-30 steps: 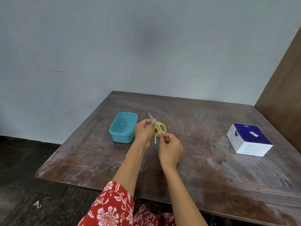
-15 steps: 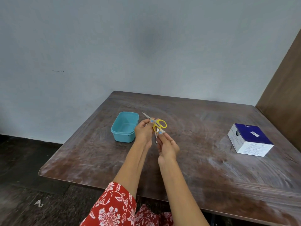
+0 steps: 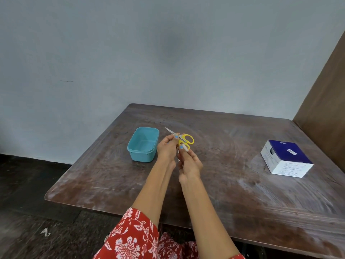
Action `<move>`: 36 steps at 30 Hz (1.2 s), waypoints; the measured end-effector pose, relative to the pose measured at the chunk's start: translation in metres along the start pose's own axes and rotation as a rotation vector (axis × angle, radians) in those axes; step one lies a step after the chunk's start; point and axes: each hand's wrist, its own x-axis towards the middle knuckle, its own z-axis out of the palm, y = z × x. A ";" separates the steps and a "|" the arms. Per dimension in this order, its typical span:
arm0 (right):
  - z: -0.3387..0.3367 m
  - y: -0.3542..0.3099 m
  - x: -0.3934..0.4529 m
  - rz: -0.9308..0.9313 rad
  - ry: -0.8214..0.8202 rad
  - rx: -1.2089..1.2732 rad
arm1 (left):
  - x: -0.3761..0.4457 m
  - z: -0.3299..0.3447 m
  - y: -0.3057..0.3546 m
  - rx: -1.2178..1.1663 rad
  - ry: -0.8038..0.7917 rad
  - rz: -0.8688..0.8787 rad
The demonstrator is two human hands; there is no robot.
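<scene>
Small scissors with yellow handles [image 3: 183, 139] hang in the air above the brown wooden table [image 3: 214, 165], blades pointing up and to the left. My left hand [image 3: 167, 148] pinches them near the pivot. My right hand [image 3: 189, 161] pinches a small white thing [image 3: 185, 147] just below the yellow handles; what it is I cannot tell. Both hands touch each other just right of the teal plastic tub [image 3: 143, 144].
The teal tub stands open with nothing seen inside, left of my hands. A blue and white cardboard box [image 3: 285, 159] sits at the table's right side. A brown panel [image 3: 324, 101] rises at the right; a grey wall stands behind.
The scissors' blades have tilted from nearly upright to pointing up-left. My right hand has moved up closer to the handles and my left hand.
</scene>
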 end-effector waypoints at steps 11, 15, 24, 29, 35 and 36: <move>-0.004 -0.003 0.006 0.005 0.026 -0.040 | 0.006 -0.003 -0.003 0.050 0.026 0.014; -0.014 -0.003 0.010 -0.116 0.122 -0.111 | 0.009 -0.006 -0.004 0.069 0.060 0.053; -0.009 0.001 0.007 -0.939 0.084 -0.963 | 0.008 -0.006 -0.006 0.143 0.081 0.073; -0.008 -0.012 0.001 -0.890 0.126 -1.307 | 0.011 -0.008 -0.004 0.189 0.100 0.096; -0.006 -0.015 0.004 -0.789 0.067 -1.334 | 0.009 -0.008 -0.001 0.214 0.107 0.110; -0.006 -0.014 0.005 -0.798 0.057 -1.377 | 0.008 -0.007 -0.002 0.213 0.102 0.103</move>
